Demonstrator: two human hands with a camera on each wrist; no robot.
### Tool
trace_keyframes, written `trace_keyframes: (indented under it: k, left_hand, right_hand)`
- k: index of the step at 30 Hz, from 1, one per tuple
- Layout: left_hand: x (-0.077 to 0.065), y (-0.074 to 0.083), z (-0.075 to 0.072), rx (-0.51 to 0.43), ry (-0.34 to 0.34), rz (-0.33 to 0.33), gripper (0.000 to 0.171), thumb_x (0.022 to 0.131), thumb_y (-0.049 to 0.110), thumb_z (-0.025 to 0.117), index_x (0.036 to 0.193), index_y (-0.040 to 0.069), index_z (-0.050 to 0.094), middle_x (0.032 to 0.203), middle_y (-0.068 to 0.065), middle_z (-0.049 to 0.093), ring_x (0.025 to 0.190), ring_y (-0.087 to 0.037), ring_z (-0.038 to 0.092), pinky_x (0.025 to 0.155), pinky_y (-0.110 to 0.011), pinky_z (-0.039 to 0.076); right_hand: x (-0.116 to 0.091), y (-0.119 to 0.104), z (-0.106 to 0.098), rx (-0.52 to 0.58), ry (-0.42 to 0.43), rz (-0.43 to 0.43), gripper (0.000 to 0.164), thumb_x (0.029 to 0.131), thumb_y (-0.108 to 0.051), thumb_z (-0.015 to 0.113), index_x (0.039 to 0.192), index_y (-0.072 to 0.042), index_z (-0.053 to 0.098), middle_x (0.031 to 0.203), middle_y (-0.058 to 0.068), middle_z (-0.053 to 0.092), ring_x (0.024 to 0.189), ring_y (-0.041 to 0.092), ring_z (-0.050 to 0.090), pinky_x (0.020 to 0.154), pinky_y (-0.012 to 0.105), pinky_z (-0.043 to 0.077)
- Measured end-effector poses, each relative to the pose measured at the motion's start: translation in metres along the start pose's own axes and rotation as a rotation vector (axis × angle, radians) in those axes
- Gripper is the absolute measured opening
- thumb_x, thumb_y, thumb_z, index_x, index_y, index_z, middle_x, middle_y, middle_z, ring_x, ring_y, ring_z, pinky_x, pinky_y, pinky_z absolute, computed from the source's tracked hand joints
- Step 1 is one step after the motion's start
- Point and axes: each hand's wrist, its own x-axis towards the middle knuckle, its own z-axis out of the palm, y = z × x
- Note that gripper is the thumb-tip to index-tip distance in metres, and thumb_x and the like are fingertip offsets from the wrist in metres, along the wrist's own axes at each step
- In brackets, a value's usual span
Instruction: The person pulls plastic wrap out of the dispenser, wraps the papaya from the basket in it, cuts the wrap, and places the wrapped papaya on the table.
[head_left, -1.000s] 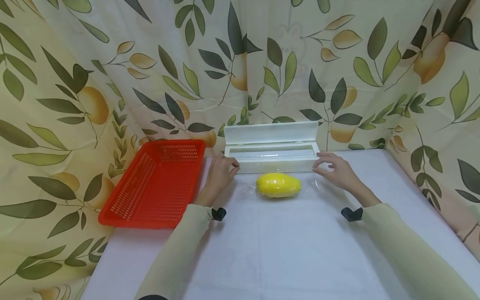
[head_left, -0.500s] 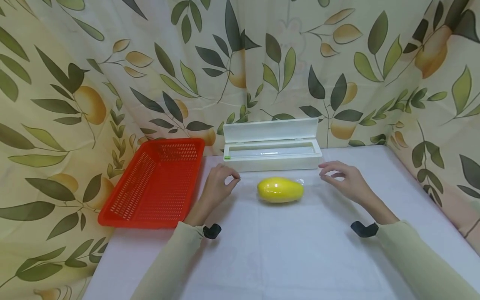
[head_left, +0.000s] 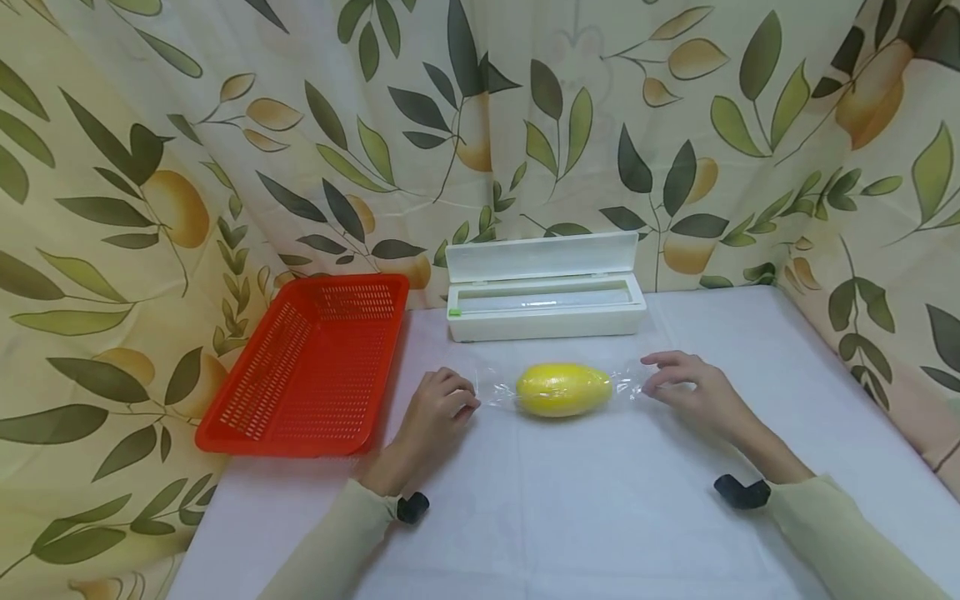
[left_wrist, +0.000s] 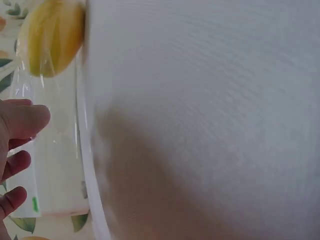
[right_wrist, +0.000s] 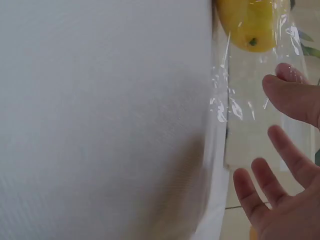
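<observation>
Evenly placed: yellow fruit (head_left: 564,390) at mid-span

Seen from the head camera, the fruit lies over the white cloth (head_left: 570,508), at three o'clock from the left hand (head_left: 438,410) and nine o'clock from the right hand (head_left: 688,387). Its long axis runs nearly along that line; neither hand is clearly nearer. Clear film (head_left: 495,387) extends past both ends. Each hand pinches one end of it, thumb to finger, apart from the fruit; the right hand's remaining fingers stand spread.
</observation>
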Motion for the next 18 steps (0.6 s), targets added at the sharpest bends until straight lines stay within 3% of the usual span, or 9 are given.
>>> trace_keyframes:
  k: [2,5,10,18]
  left_hand:
    - [-0.002,0.000,0.004,0.009,-0.045,-0.015,0.013,0.079,-0.001,0.085,0.081,0.011,0.079,0.087,0.000,0.072,0.090,-0.019,0.060,0.080,-0.035,0.047]
    - [-0.002,0.001,0.007,0.041,-0.118,-0.044,0.012,0.082,0.003,0.084,0.083,0.014,0.081,0.088,0.002,0.072,0.091,-0.018,0.059,0.083,-0.035,0.046]
    - [0.003,0.002,0.011,0.091,-0.203,-0.080,0.008,0.085,0.007,0.083,0.088,0.014,0.082,0.091,0.003,0.074,0.092,-0.017,0.057,0.084,-0.034,0.046]
    - [0.007,0.002,0.011,0.130,-0.268,-0.122,0.006,0.087,0.012,0.082,0.091,0.016,0.084,0.090,0.004,0.074,0.091,-0.016,0.055,0.083,-0.032,0.044]
  right_hand:
    - [0.000,0.002,0.003,-0.032,-0.009,-0.005,0.015,0.086,-0.003,0.080,0.086,-0.018,0.080,0.138,0.016,0.060,0.129,0.044,0.046,0.101,0.069,0.032]
    - [0.000,0.002,0.008,-0.086,-0.011,-0.010,0.020,0.084,-0.002,0.081,0.081,-0.021,0.081,0.142,0.019,0.055,0.130,0.049,0.041,0.100,0.077,0.026]
    - [0.000,0.001,0.014,-0.090,-0.002,-0.034,0.022,0.081,0.003,0.082,0.079,-0.019,0.082,0.142,0.023,0.054,0.131,0.052,0.035,0.100,0.075,0.028]
    - [0.000,0.001,0.013,-0.093,-0.024,-0.019,0.024,0.081,0.003,0.083,0.080,-0.021,0.082,0.143,0.022,0.053,0.130,0.052,0.034,0.099,0.073,0.029]
